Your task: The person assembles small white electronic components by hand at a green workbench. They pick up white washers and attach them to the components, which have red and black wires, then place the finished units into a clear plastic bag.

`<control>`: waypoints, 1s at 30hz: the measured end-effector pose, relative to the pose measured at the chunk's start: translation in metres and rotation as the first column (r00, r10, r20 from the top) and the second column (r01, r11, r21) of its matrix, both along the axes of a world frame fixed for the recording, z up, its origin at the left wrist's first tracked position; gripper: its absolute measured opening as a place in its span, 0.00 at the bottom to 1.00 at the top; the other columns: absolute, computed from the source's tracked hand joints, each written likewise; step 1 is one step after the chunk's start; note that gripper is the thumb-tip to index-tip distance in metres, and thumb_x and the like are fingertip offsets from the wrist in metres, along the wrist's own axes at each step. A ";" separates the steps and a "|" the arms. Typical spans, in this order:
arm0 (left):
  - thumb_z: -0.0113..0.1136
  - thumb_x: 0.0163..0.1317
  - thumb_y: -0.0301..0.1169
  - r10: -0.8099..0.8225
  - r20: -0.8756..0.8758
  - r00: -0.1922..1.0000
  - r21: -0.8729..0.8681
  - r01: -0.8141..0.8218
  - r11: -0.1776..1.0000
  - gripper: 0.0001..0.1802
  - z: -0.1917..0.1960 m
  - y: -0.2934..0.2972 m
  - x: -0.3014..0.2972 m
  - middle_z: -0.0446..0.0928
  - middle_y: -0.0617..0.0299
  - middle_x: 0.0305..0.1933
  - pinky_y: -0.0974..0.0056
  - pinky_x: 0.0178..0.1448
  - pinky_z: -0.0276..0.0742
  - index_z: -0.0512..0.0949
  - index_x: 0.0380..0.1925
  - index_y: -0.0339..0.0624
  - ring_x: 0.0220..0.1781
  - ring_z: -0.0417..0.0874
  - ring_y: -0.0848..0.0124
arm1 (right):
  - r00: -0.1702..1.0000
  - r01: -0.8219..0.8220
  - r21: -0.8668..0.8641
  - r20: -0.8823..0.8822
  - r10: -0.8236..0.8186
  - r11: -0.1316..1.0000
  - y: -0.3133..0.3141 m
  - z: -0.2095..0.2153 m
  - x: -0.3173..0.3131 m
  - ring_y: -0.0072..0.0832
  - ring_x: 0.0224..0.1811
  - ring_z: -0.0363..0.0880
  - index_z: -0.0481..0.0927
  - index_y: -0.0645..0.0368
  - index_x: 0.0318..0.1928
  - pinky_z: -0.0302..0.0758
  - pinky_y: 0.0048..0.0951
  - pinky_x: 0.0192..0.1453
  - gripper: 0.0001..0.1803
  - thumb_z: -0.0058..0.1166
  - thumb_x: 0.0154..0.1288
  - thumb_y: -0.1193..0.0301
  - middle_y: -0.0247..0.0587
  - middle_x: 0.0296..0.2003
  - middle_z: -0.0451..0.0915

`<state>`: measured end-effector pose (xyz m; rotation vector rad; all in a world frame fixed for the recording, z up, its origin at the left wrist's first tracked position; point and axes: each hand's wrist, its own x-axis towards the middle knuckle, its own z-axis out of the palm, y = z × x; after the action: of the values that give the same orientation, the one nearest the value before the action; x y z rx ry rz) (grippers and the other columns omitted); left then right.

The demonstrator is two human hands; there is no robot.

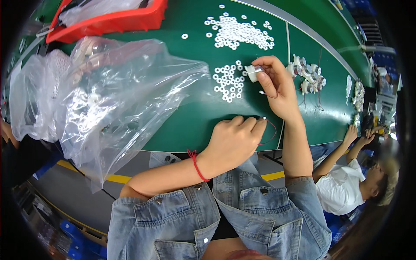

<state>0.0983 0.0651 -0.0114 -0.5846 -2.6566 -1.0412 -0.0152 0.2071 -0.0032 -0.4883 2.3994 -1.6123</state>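
Note:
My right hand (281, 89) is raised over the green table, its thumb and fingers closed round a small silver motor with a white plastic end (252, 73). A thin lead with a tiny white plug (261, 92) hangs below that thumb. Lower and to the left, my left hand (238, 139) is curled with its back up. A thin dark red wire (275, 130) loops out from its fingers, and a small white plug (264, 118) shows by the fingertips; anything deeper in this hand is hidden. White rings (229, 82) lie scattered just left of the motor.
A larger heap of white rings (242, 32) lies farther back. Several wired motors (308, 76) are grouped right of my right hand. A big clear plastic bag (125, 86) covers the left side, before a red bin (108, 21). Another person (346, 186) works at the right.

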 end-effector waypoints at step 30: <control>0.63 0.50 0.28 0.016 -0.010 1.000 0.306 -0.012 0.952 0.10 -0.019 0.002 0.001 0.75 0.64 0.23 0.65 0.26 0.75 0.80 0.34 0.39 0.24 0.79 0.71 | 0.975 -0.128 0.364 -0.126 0.185 0.923 0.000 0.027 -0.009 0.21 0.38 0.73 0.79 0.66 0.49 0.73 0.20 0.38 0.09 0.56 0.71 0.76 0.37 0.41 0.74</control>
<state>0.0989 0.0672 -0.0308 -0.5028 -2.4136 -1.4038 -0.0239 0.2070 0.0240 -0.7392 2.6099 -1.0769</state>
